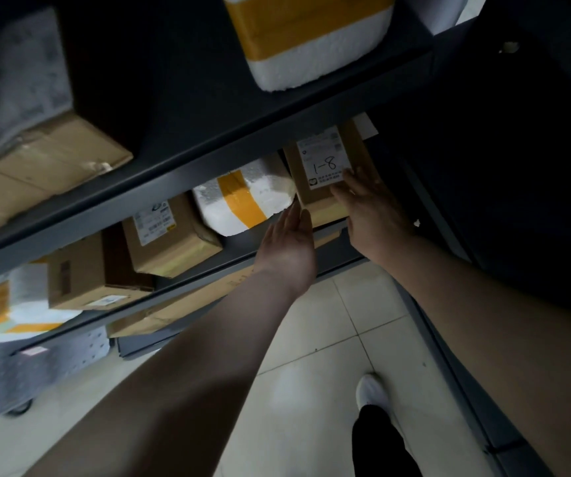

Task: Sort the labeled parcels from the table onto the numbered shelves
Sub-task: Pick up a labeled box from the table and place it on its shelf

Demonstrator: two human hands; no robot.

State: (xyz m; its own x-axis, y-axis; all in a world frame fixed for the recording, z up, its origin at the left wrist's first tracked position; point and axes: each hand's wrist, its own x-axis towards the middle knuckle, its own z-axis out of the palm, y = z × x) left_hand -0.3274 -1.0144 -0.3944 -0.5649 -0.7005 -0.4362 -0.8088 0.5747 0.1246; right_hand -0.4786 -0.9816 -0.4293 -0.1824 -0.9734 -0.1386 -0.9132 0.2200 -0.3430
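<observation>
A: Your box (313,197), the one with "1-8" handwritten on its label (323,156), stands on the shelf (239,251) at the right end, just beside a white foam box (242,204) banded with yellow tape.

B: Yes, and your right hand (373,208) lies flat on its front face. Your fingers (341,193) are straight and a little spread, with the tips on the label's lower corner.

A: Your left hand (289,242) is open too, palm turned toward the box. Those fingers (297,215) are straight and pressed together, tips at the box's lower left corner. I cannot tell whether they touch it.

B: Left of the foam box you have a labelled carton (170,235) on the same shelf. Over your hands, a second foam box (311,39) sits on the upper shelf (277,108).

A: Below, your white shoe (371,390) is on the tiled floor (311,339).
</observation>
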